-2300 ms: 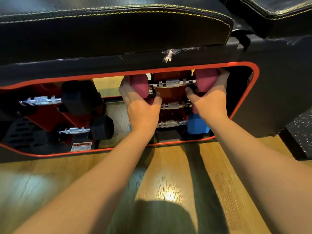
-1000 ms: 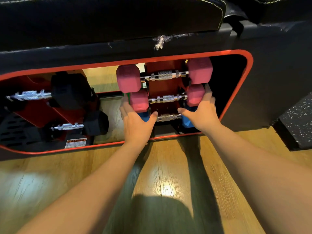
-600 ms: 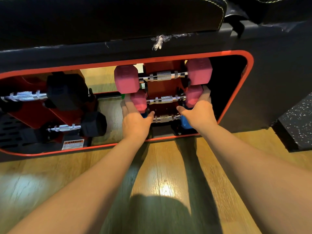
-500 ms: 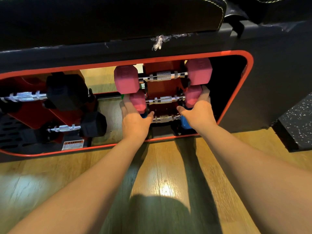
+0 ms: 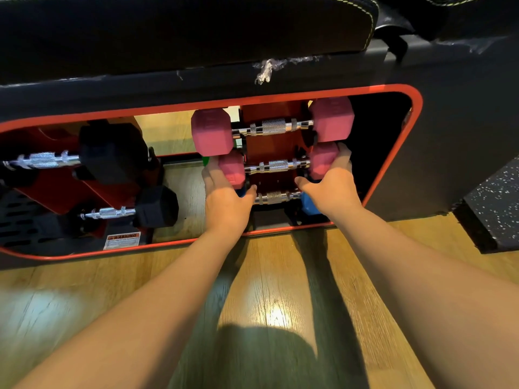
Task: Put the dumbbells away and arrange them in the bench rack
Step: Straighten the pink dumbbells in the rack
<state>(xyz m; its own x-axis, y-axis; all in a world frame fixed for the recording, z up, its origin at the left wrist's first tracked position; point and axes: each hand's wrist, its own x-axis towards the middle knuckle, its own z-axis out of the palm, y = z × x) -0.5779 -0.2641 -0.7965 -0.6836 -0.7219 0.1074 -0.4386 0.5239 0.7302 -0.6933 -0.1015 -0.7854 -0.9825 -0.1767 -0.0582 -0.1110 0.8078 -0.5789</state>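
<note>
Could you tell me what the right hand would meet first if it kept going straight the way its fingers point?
The right hand already touches the smaller pink hexagonal dumbbell; just beyond its fingertips sits the larger pink hexagonal dumbbell, though depth is uncertain.

A home gym or workout room: a padded weight bench (image 5: 182, 32) with a built-in bench rack (image 5: 269, 147) of hex dumbbells (image 5: 273, 126), speckled rubber gym mat (image 5: 494, 203), and wood-plank floor (image 5: 275, 290).
</note>
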